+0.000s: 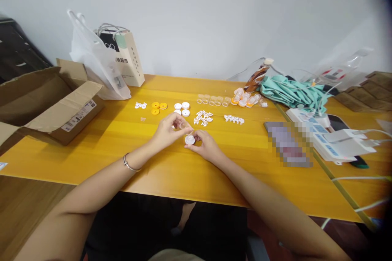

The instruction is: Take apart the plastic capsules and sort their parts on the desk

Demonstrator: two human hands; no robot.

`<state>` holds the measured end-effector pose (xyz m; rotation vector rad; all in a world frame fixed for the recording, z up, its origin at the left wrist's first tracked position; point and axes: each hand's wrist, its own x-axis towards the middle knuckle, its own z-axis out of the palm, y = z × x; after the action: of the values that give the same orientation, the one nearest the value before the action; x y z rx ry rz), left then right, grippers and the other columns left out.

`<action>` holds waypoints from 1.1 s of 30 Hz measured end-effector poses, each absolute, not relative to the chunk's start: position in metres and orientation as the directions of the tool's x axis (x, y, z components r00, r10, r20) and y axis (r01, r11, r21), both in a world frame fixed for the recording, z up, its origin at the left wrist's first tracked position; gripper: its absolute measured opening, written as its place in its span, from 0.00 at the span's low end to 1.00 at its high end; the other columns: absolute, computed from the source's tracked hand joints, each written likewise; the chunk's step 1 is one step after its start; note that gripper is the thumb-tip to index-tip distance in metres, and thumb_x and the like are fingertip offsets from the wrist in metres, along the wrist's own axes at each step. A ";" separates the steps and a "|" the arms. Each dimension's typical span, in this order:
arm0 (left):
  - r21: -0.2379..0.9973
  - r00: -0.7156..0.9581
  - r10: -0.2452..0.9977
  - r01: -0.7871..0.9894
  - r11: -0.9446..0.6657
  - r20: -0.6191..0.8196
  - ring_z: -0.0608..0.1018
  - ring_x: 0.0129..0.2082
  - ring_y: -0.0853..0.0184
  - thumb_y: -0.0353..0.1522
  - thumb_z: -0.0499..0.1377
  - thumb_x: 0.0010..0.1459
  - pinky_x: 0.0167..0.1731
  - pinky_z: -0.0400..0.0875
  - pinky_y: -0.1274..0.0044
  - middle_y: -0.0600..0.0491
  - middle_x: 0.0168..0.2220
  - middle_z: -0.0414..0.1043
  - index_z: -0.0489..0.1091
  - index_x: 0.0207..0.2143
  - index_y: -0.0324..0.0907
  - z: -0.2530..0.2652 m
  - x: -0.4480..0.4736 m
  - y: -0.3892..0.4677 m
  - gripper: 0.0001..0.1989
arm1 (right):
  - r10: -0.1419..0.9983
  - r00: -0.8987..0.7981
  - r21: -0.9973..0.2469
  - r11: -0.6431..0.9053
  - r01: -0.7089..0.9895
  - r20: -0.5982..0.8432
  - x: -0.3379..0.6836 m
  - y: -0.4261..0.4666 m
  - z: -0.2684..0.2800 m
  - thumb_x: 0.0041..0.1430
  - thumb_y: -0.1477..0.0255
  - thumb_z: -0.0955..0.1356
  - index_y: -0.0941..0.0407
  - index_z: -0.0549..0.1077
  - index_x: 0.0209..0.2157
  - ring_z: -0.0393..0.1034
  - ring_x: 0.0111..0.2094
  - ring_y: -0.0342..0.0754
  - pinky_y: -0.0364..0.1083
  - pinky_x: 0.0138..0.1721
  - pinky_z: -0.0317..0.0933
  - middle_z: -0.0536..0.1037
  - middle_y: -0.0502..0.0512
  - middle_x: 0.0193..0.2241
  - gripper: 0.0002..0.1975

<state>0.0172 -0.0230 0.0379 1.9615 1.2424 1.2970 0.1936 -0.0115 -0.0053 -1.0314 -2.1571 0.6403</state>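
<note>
My left hand (169, 130) is closed on a small clear plastic cup (185, 125), partly hidden by the fingers. Just below it, my right hand (206, 144) pinches a white round cap (190, 140) between thumb and fingers. The two pieces are close together; whether they touch I cannot tell. Beyond the hands lie white round caps (185, 105), yellow round caps (155, 105) and white lattice-like pieces (202, 117). Several clear cups (211, 100) stand in a row behind, beside assembled orange-and-clear pieces (244, 98). Small white parts (140, 105) sit farther left.
An open cardboard box (73, 118) stands at left, with a white plastic bag (98, 61) and a paper bag (130, 59) behind. At right are a phone (288, 144), a white power strip (324, 136), cables, a green folded cloth (290, 91) and a brown-labelled bottle (259, 75).
</note>
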 end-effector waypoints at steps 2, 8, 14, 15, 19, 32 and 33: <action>0.784 0.130 0.869 0.384 -0.487 0.477 0.70 0.28 0.73 0.37 0.62 0.50 0.28 0.66 0.79 0.54 0.29 0.69 0.66 0.33 0.40 0.039 0.012 -0.016 0.12 | 0.815 -0.474 -0.665 0.560 0.494 0.334 0.194 -0.012 -0.005 0.44 0.64 0.72 0.56 0.65 0.28 0.63 0.29 0.45 0.45 0.31 0.58 0.70 0.50 0.26 0.15; 0.698 0.184 0.804 0.411 -0.586 0.566 0.72 0.39 0.69 0.34 0.59 0.54 0.41 0.69 0.75 0.50 0.38 0.68 0.69 0.43 0.41 0.046 0.003 0.035 0.14 | 0.816 -0.478 -0.653 0.559 0.511 0.325 0.194 -0.014 -0.004 0.45 0.63 0.72 0.56 0.65 0.28 0.63 0.30 0.46 0.45 0.33 0.58 0.70 0.51 0.26 0.14; 0.497 0.294 0.883 0.740 -0.452 0.366 0.71 0.43 0.65 0.23 0.57 0.49 0.45 0.67 0.73 0.48 0.42 0.69 0.68 0.44 0.36 0.065 0.027 0.126 0.17 | 0.815 -0.483 -0.647 0.560 0.518 0.320 0.195 -0.013 -0.005 0.45 0.63 0.72 0.55 0.65 0.29 0.64 0.31 0.46 0.46 0.33 0.58 0.70 0.51 0.27 0.14; 0.488 0.292 0.898 0.762 -0.426 0.329 0.72 0.42 0.64 0.21 0.57 0.48 0.45 0.66 0.72 0.47 0.41 0.70 0.69 0.43 0.35 0.066 0.031 0.138 0.17 | 0.814 -0.486 -0.645 0.562 0.518 0.319 0.195 -0.013 -0.005 0.45 0.63 0.72 0.55 0.65 0.29 0.64 0.31 0.46 0.45 0.33 0.58 0.70 0.51 0.27 0.14; 0.480 0.280 0.929 0.798 -0.365 0.241 0.73 0.37 0.62 0.20 0.59 0.43 0.41 0.67 0.71 0.46 0.36 0.72 0.70 0.38 0.33 0.059 0.042 0.167 0.15 | 0.813 -0.490 -0.641 0.563 0.522 0.314 0.195 -0.012 -0.007 0.46 0.62 0.71 0.56 0.65 0.29 0.63 0.31 0.46 0.45 0.34 0.57 0.70 0.51 0.27 0.15; 0.554 0.141 0.890 0.737 -0.388 0.435 0.66 0.50 0.61 0.29 0.60 0.49 0.48 0.63 0.71 0.42 0.53 0.59 0.58 0.51 0.37 0.055 0.034 0.144 0.26 | 0.803 -0.500 -0.635 0.576 0.515 0.324 0.196 -0.011 -0.008 0.46 0.63 0.71 0.56 0.65 0.29 0.62 0.31 0.45 0.45 0.34 0.57 0.70 0.50 0.27 0.14; 0.561 0.126 0.848 0.699 -0.444 0.514 0.66 0.50 0.61 0.30 0.59 0.51 0.47 0.64 0.71 0.43 0.52 0.60 0.60 0.50 0.38 0.059 0.030 0.130 0.23 | 0.802 -0.502 -0.634 0.579 0.513 0.325 0.196 -0.011 -0.008 0.47 0.62 0.71 0.56 0.65 0.29 0.62 0.31 0.45 0.45 0.34 0.57 0.70 0.50 0.27 0.14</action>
<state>0.0301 0.1296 0.0587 2.2132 1.5428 1.2149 0.1961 -0.0111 -0.0079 -1.0432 -2.2072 0.6226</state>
